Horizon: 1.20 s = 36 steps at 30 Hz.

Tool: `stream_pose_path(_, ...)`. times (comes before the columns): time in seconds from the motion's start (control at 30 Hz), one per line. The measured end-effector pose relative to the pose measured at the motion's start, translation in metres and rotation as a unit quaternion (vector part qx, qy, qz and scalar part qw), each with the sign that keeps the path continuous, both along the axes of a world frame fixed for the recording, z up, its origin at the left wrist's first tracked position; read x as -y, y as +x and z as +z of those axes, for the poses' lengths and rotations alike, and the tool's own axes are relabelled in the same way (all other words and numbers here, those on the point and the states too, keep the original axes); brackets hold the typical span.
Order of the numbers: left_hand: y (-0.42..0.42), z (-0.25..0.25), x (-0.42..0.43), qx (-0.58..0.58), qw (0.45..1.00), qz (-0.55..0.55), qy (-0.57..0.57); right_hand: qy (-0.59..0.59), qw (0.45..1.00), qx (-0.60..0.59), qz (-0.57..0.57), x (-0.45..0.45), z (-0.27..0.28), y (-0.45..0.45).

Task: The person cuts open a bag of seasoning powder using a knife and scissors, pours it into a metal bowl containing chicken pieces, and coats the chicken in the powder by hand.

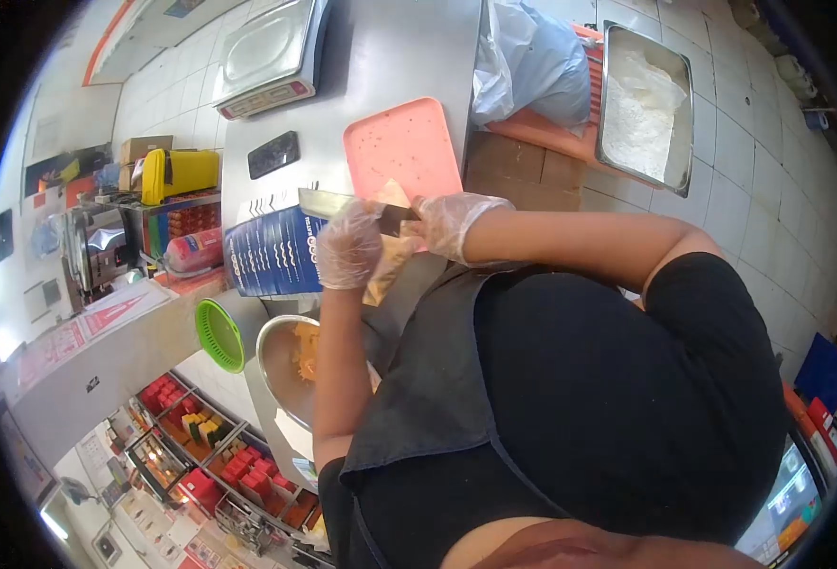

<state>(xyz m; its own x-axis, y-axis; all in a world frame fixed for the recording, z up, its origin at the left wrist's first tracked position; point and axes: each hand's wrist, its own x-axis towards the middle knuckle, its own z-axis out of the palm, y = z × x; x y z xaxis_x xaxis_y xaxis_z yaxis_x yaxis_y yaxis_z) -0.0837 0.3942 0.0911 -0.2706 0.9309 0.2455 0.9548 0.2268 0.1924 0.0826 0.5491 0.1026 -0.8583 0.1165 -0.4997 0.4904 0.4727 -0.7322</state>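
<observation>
My right hand (456, 225), in a clear plastic glove, is closed around the dark handle end of a knife (324, 202). The blade points left across the counter edge. My left hand (348, 248), also gloved, curls over the middle of the blade and against a pale piece of raw meat (387, 268). Its fingertips are partly hidden, so I cannot see exactly how they grip. More pale meat shows above the knife, on the near end of a pink tray (403, 142) with small specks on it.
On the metal counter (381, 57) are a scale (265, 59), a black phone (273, 155) and a blue printed box (272, 251). A metal bowl (276, 356) with orange food and a green basket (219, 336) stand left. A pan of white powder (641, 114) and a plastic bag (532, 66) are at right.
</observation>
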Motion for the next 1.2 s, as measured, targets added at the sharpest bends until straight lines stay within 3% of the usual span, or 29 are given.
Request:
stream_pose_path(0.1, -0.016, 0.018, 0.0, 0.028, 0.999, 0.015, 0.006, -0.009, 0.999, 0.052, 0.007, -0.006, 0.006, 0.008)
stream_pose_path(0.2, -0.006, -0.003, -0.006, 0.019, 0.999, -0.043, -0.014, -0.04, 0.998, 0.041, 0.004, -0.003, 0.012, 0.01)
stream_pose_path(0.27, -0.003, -0.009, -0.008, -0.022, 0.997, -0.059, -0.041, -0.061, 0.998, 0.031, 0.014, -0.013, 0.025, -0.001)
stream_pose_path(0.33, -0.024, 0.003, -0.007, -0.063, 0.991, -0.083, -0.087, -0.008, 0.999, 0.008, 0.038, -0.013, 0.013, 0.003)
stream_pose_path(0.4, -0.04, 0.007, 0.001, 0.055, 0.997, 0.031, -0.035, 0.046, 0.989, -0.077, 0.119, -0.011, 0.003, 0.013)
stream_pose_path(0.43, -0.04, 0.0, -0.003, 0.07, 0.997, -0.007, -0.012, -0.059, 0.997, 0.04, -0.001, -0.006, 0.002, 0.015)
stream_pose_path(0.53, -0.014, -0.006, -0.014, 0.078, 0.994, -0.068, -0.032, -0.024, 0.997, 0.07, 0.011, -0.007, -0.004, -0.008)
stream_pose_path(0.63, -0.02, 0.005, -0.01, 0.111, 0.993, -0.027, -0.019, 0.063, 0.995, -0.002, 0.082, -0.013, 0.025, -0.005)
stream_pose_path(0.67, -0.023, 0.011, 0.002, 0.115, 0.993, 0.0, -0.013, 0.193, 0.94, -0.064, 0.273, -0.022, -0.013, -0.001)
stream_pose_path(0.7, -0.023, 0.008, 0.011, 0.146, 0.988, 0.015, 0.055, 0.103, 0.971, 0.003, 0.215, -0.032, -0.006, -0.006)
stream_pose_path(0.73, -0.027, 0.003, 0.017, 0.168, 0.977, 0.019, 0.13, 0.174, 0.953, -0.099, 0.227, -0.042, -0.015, 0.003)
stream_pose_path(0.8, -0.018, -0.005, 0.031, 0.129, 0.983, 0.068, 0.112, 0.134, 0.976, -0.161, 0.058, -0.053, -0.069, 0.002)
stream_pose_path(0.87, -0.001, 0.026, 0.042, 0.113, 0.988, 0.067, 0.087, 0.109, 0.991, -0.072, 0.002, -0.049, -0.072, -0.022)
stream_pose_path(0.9, 0.006, 0.027, 0.047, 0.104, 0.983, 0.074, 0.131, 0.109, 0.993, -0.049, 0.005, -0.057, -0.098, -0.031)
stream_pose_path(1.0, 0.014, 0.023, 0.065, 0.077, 0.967, 0.091, 0.226, 0.304, 0.941, -0.075, 0.125, -0.072, -0.165, -0.056)
stream_pose_path(1.07, 0.021, 0.038, 0.088, 0.074, 0.96, 0.125, 0.24, 0.344, 0.919, -0.071, 0.178, -0.055, -0.143, -0.073)
stream_pose_path(1.1, 0.026, 0.048, 0.099, 0.075, 0.957, 0.13, 0.248, 0.329, 0.933, 0.018, 0.144, -0.045, -0.115, -0.078)
stream_pose_path(1.2, 0.042, 0.076, 0.13, 0.062, 0.952, 0.146, 0.263, 0.374, 0.897, 0.008, 0.234, -0.043, -0.09, -0.095)
